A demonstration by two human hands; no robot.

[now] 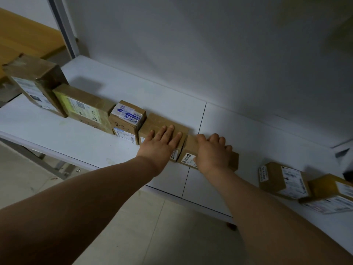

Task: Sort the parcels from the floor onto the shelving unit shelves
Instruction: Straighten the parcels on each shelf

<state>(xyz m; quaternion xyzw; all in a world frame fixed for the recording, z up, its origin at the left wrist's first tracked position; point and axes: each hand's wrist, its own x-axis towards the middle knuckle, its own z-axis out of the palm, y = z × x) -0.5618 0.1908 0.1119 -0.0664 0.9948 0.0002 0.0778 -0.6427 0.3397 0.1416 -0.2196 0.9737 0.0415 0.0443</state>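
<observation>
One small parcel (pixel 191 145) on white shelf (pixel 248 131), long axis 10-to-4 o'clock, label facing 7; right hand (pixel 212 152) curled, gripping its top; left hand (pixel 162 143) flat, fingers straight, on neighbouring parcel (pixel 162 121) at 10 o'clock.

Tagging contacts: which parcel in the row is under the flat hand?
The plain brown parcel, fourth from the left: the left hand lies flat on its top. The right hand curls over the next parcel instead.
</observation>
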